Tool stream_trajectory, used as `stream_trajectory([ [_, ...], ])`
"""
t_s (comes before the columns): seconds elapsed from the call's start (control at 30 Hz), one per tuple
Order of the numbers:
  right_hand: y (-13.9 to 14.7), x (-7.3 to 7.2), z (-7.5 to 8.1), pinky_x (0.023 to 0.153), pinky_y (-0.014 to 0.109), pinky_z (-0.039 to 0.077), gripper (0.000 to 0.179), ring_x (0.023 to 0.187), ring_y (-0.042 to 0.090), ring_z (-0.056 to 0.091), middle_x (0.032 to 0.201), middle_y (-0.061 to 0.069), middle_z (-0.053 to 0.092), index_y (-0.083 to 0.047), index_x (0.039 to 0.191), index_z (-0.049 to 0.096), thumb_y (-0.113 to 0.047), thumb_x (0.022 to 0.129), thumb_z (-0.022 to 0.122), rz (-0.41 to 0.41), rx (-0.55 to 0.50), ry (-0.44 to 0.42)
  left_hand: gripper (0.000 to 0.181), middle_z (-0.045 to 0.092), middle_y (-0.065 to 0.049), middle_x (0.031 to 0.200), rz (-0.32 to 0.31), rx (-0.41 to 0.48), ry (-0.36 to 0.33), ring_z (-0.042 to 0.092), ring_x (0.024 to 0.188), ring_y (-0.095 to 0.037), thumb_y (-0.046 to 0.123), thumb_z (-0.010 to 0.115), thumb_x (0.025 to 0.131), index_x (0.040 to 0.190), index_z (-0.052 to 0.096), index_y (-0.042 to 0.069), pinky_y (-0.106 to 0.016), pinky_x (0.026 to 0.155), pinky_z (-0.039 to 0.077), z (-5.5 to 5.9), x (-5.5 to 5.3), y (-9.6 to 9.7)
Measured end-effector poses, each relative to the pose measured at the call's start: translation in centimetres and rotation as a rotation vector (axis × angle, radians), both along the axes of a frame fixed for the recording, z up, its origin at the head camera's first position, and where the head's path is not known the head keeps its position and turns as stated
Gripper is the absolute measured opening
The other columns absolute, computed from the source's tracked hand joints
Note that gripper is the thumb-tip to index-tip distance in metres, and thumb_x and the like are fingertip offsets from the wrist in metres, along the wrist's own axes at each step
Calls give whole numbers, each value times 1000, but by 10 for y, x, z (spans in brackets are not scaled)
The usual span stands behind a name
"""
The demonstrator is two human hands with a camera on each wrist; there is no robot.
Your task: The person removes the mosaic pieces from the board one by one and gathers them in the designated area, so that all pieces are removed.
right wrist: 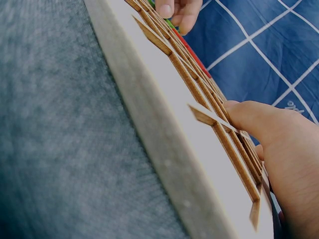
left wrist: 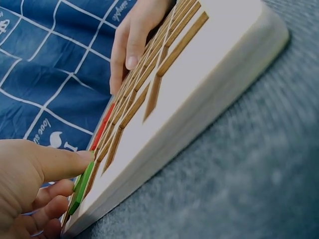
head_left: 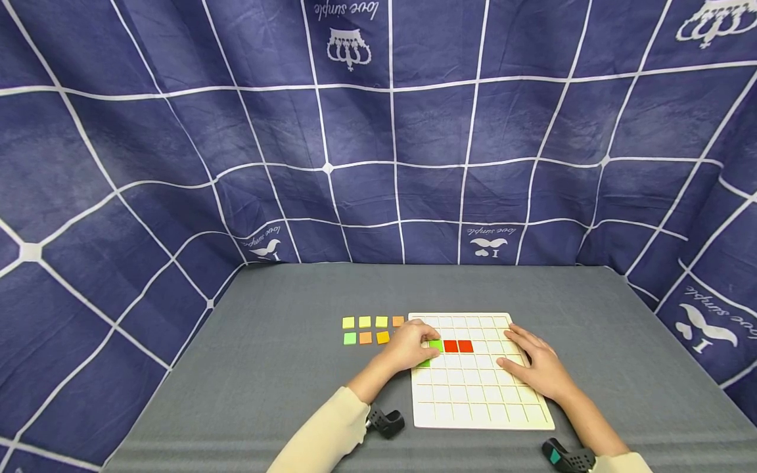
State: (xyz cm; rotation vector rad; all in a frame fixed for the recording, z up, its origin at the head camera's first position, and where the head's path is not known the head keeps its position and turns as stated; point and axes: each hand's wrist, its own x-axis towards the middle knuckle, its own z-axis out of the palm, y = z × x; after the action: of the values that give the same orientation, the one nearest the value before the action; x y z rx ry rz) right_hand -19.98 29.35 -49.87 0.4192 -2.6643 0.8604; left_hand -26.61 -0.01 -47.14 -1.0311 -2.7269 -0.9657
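Observation:
A cream grid board [head_left: 481, 414] lies on the grey table, with two red tiles [head_left: 458, 346] side by side in one row. My left hand [head_left: 408, 345] is over the board's left edge, thumb and fingertips pinching a green tile [head_left: 436, 345] beside the red ones. Another green tile [head_left: 424, 363] sits in the row nearer me, partly covered by that hand. In the left wrist view the thumb [left wrist: 75, 163] is right at the green tiles. My right hand [head_left: 538, 368] rests on the board's right edge, its fingers spread and the thumb [right wrist: 244, 115] lying over the grid.
Left of the board, loose tiles lie in two rows: several yellow tiles [head_left: 365, 322], an orange tile [head_left: 365, 337] and a light green tile [head_left: 350, 338] among them. A blue curtain [head_left: 367, 131] with white lines hangs behind the table [head_left: 266, 368].

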Motion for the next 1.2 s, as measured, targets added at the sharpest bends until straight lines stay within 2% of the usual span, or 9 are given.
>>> stream_trajectory([
  [0.27,-1,-1,1,98,63,27,64,128,48,40,141,23,46,3,133,55,-31,83,75,-1,-4,4,24,58,2,85,22,-16,-22,49,75,-5,17,82,77,99,76,10,-17,67,41,4,1,2],
  [0.43,-1,-1,1,98,63,27,64,128,47,40,142,23,46,3,134,55,-31,83,75,-1,0,2,23,57,3,84,19,-19,-5,49,77,-6,18,83,77,97,75,12,-19,68,42,5,2,3],
  [0.53,0,-2,1,98,63,27,65,128,48,40,142,23,46,3,134,55,-31,83,75,1,-1,1,18,59,4,85,10,7,-9,50,77,-6,15,80,79,96,74,12,-19,69,42,6,2,3],
  [0.67,0,-2,1,98,63,27,65,129,48,40,142,23,46,3,134,54,-31,83,75,1,2,3,7,63,3,83,-3,61,-30,52,75,-6,9,71,87,93,73,11,-20,70,43,8,2,3],
  [0.77,-1,-2,1,98,63,27,65,129,48,40,142,23,46,3,134,54,-31,83,75,0,1,2,8,64,4,82,-6,83,-37,52,72,-4,7,66,91,91,73,11,-19,68,44,9,3,3],
  [1.0,-2,-1,2,98,63,27,65,129,47,40,142,23,46,3,134,55,-32,83,75,0,0,-3,8,64,6,84,9,111,-75,52,73,-4,8,66,92,91,73,12,-19,68,44,10,5,-1],
  [1.2,-1,0,2,98,63,27,65,128,48,40,141,23,46,4,134,55,-31,83,75,-1,-3,1,7,63,6,84,34,114,-77,51,73,-4,9,67,92,91,72,14,-20,67,43,9,5,-7],
])
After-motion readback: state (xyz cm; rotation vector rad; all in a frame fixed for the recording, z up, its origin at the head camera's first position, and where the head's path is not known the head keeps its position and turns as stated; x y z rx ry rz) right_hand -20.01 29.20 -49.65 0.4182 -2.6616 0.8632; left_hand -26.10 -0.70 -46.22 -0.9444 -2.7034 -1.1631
